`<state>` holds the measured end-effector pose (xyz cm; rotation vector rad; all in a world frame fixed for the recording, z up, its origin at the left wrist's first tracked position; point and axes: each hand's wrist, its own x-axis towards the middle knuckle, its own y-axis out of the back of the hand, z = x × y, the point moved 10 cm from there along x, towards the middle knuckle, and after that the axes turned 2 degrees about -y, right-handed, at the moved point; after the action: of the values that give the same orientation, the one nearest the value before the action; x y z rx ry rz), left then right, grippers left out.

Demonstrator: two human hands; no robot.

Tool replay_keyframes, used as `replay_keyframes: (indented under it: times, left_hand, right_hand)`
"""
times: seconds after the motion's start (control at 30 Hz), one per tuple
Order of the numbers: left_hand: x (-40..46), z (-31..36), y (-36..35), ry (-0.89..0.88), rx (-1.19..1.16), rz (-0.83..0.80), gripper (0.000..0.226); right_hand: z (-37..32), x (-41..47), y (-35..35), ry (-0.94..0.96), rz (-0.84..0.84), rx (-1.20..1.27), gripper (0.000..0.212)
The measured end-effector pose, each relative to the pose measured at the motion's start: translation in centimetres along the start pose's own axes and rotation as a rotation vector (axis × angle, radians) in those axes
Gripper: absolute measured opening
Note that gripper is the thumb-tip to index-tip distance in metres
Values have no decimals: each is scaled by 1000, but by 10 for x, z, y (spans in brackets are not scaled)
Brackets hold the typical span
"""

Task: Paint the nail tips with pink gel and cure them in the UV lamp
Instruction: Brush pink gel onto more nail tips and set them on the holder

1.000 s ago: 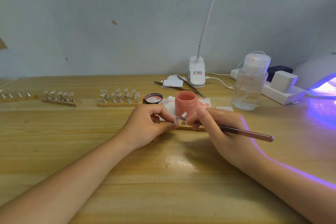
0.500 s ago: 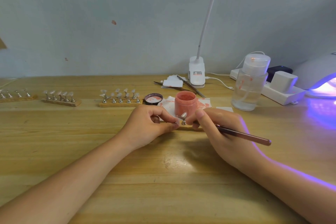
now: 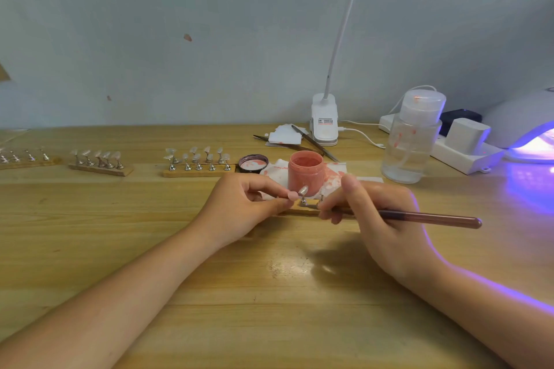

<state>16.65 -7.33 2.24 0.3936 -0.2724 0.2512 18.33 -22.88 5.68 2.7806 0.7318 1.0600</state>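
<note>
Near the frame's centre the left hand (image 3: 248, 204) pinches a pink-coated nail tip (image 3: 293, 195) on its stand, while the right hand (image 3: 374, 213) grips the gel brush (image 3: 425, 216) — painting looks underway. Just behind stands the open pink gel jar (image 3: 306, 172). Left along the desk, tip racks (image 3: 196, 160) look unpainted; curing remains — the lit UV lamp (image 3: 527, 129) waits at far right.

gel jar (image 3: 306, 172): pink | brush (image 3: 428, 217): dark maroon | UV lamp (image 3: 527, 126): white, violet glow | table (image 3: 90, 219): light wood grain
</note>
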Motion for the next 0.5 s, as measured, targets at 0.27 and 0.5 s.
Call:
replay_keyframes:
  times: [0.27, 0.5]
  left_hand:
    - [-2, 9, -3, -101, -8, -37, 9]
    - [-1, 9, -4, -106, 40, -44, 13]
  right_hand:
    - [4, 2, 3, -30, 30, -44, 33]
    - [3, 2, -5, -42, -40, -115, 33]
